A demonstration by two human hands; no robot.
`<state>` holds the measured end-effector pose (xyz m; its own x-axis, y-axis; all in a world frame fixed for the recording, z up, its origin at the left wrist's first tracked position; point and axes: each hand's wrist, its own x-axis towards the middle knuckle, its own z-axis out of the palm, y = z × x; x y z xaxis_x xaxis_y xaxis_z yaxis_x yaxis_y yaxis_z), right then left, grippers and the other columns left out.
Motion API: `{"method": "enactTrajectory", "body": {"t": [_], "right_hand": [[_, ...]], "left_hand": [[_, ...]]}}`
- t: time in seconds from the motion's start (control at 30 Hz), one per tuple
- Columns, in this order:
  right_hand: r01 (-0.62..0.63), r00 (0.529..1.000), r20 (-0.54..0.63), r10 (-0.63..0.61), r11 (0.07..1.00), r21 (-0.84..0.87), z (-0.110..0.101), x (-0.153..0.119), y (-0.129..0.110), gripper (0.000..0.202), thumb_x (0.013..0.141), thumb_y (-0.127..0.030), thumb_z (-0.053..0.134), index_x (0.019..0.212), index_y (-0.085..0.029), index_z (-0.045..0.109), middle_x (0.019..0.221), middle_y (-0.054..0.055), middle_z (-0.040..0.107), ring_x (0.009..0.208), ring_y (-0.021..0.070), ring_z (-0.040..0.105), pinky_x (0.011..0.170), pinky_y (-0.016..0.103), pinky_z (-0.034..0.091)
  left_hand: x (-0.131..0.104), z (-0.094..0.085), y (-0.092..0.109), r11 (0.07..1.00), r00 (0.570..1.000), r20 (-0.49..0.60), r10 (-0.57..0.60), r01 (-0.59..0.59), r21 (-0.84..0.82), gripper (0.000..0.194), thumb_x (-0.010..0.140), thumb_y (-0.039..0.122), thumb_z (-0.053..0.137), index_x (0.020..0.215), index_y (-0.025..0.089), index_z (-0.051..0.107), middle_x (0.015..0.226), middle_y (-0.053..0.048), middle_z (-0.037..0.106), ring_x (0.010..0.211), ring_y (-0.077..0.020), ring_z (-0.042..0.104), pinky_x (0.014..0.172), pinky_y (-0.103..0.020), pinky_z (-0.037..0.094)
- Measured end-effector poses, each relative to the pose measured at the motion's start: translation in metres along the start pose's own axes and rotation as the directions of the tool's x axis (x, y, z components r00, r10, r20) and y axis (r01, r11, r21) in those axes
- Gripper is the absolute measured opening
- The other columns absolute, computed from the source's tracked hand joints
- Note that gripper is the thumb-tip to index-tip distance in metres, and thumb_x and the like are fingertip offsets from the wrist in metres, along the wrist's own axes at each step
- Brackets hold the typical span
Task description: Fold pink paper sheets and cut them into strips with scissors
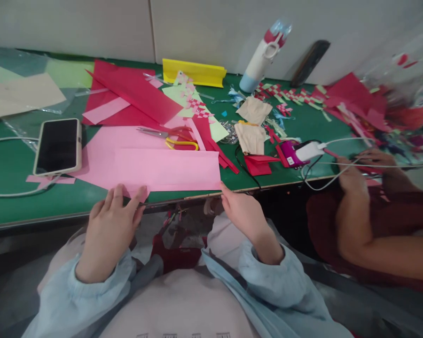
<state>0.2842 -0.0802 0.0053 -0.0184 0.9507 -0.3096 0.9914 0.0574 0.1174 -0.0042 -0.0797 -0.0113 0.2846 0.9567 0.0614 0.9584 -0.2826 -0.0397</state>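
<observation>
A folded sheet of pink paper lies along the front of the green table, over a larger pink sheet. My left hand rests at its lower left edge, fingers apart, with the thumb by a small pink flap. At the lower right corner, my right hand has its index finger on the paper and the thumb tucked just below, gripping the corner. Just behind the folded sheet lie scissors with red and yellow handles, on the pink and red paper.
A phone with a cable lies on the left. Red paper sheets, a yellow folded piece and a white bottle stand or lie toward the wall. A purple plug adapter sits at right, near another person's hands.
</observation>
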Motion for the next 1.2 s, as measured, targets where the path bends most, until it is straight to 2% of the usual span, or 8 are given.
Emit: {"method": "enactTrajectory", "body": {"t": [0.3, 0.5, 0.67, 0.77, 0.9, 0.97, 1.07, 1.2], "right_hand": [[0.125, 0.964, -0.254, -0.083, 0.98, 0.154, -0.003, 0.02, 0.002, 0.011, 0.089, -0.027, 0.059, 0.092, -0.019, 0.065, 0.087, 0.003, 0.069, 0.083, 0.0172, 0.059, 0.065, 0.027, 0.034], [0.296, 0.851, -0.49, -0.188, 0.943, 0.152, 0.005, 0.015, -0.002, 0.01, 0.086, -0.017, 0.057, 0.081, -0.016, 0.065, 0.09, 0.006, 0.06, 0.093, 0.019, 0.05, 0.081, 0.028, 0.038], [0.384, 0.77, -0.583, -0.259, 0.918, 0.099, 0.014, 0.003, -0.018, 0.017, 0.089, -0.015, 0.048, 0.084, -0.016, 0.064, 0.089, 0.006, 0.062, 0.089, 0.0183, 0.048, 0.083, 0.03, 0.037], [0.429, 0.726, -0.615, -0.309, 0.901, 0.054, 0.021, -0.007, -0.029, 0.023, 0.094, -0.017, 0.044, 0.085, -0.018, 0.066, 0.087, 0.005, 0.063, 0.088, 0.0171, 0.049, 0.082, 0.03, 0.035], [0.526, 0.645, -0.65, -0.402, 0.85, -0.004, 0.03, -0.02, -0.042, 0.024, 0.095, -0.016, 0.045, 0.09, -0.021, 0.068, 0.085, 0.003, 0.063, 0.085, 0.0146, 0.05, 0.08, 0.029, 0.035], [0.559, 0.607, -0.667, -0.432, 0.829, -0.028, 0.034, -0.026, -0.046, 0.023, 0.095, -0.017, 0.046, 0.091, -0.021, 0.068, 0.084, 0.002, 0.064, 0.085, 0.014, 0.051, 0.08, 0.029, 0.036], [0.586, 0.565, -0.678, -0.47, 0.807, -0.071, 0.037, -0.034, -0.048, 0.022, 0.095, -0.017, 0.047, 0.093, -0.023, 0.069, 0.085, 0.001, 0.065, 0.084, 0.0137, 0.052, 0.081, 0.028, 0.037], [0.623, 0.496, -0.713, -0.495, 0.775, -0.105, 0.035, -0.039, -0.048, 0.021, 0.094, -0.015, 0.049, 0.098, -0.022, 0.068, 0.085, 0.001, 0.066, 0.088, 0.0132, 0.054, 0.088, 0.028, 0.039]], "left_hand": [[-0.003, 0.003, 0.005, 0.996, 0.993, -0.098, -0.072, 0.067, -0.052, 0.044, 0.095, 0.03, 0.039, 0.135, 0.015, 0.052, 0.139, -0.023, 0.051, 0.128, -0.0374, 0.049, 0.099, -0.052, 0.038], [-0.005, 0.007, 0.008, 0.98, 0.95, -0.304, -0.076, 0.014, -0.199, 0.03, 0.091, 0.025, 0.046, 0.111, 0.015, 0.066, 0.109, -0.013, 0.072, 0.102, -0.0277, 0.064, 0.095, -0.042, 0.043], [-0.001, 0.007, 0.03, 0.913, 0.993, -0.111, -0.042, -0.007, -0.407, 0.029, 0.091, 0.031, 0.043, 0.089, 0.018, 0.07, 0.07, -0.005, 0.068, 0.069, -0.0192, 0.062, 0.066, -0.029, 0.044], [0.003, 0.012, 0.047, 0.698, 0.983, 0.179, -0.047, 0.161, -0.697, 0.041, 0.092, 0.042, 0.041, 0.07, 0.019, 0.067, 0.061, -0.003, 0.067, 0.058, -0.0158, 0.059, 0.057, -0.026, 0.04], [0.005, 0.022, 0.066, 0.123, 0.903, 0.429, 0.024, 0.424, -0.898, 0.051, 0.087, 0.058, 0.043, 0.08, 0.014, 0.068, 0.059, -0.005, 0.067, 0.054, -0.0161, 0.058, 0.053, -0.026, 0.043], [0.004, 0.024, 0.072, -0.073, 0.871, 0.491, 0.012, 0.49, -0.868, 0.047, 0.083, 0.059, 0.051, 0.077, 0.014, 0.065, 0.061, -0.005, 0.067, 0.054, -0.0156, 0.058, 0.052, -0.026, 0.045], [0.002, 0.022, 0.076, -0.193, 0.857, 0.514, -0.048, 0.497, -0.846, 0.037, 0.077, 0.051, 0.062, 0.067, 0.015, 0.059, 0.061, -0.001, 0.063, 0.054, -0.0133, 0.056, 0.053, -0.025, 0.046], [0.0, 0.016, 0.076, -0.204, 0.845, 0.524, -0.104, 0.497, -0.843, 0.027, 0.076, 0.041, 0.063, 0.066, 0.016, 0.059, 0.058, 0.003, 0.058, 0.053, -0.0118, 0.054, 0.053, -0.024, 0.045]]}}
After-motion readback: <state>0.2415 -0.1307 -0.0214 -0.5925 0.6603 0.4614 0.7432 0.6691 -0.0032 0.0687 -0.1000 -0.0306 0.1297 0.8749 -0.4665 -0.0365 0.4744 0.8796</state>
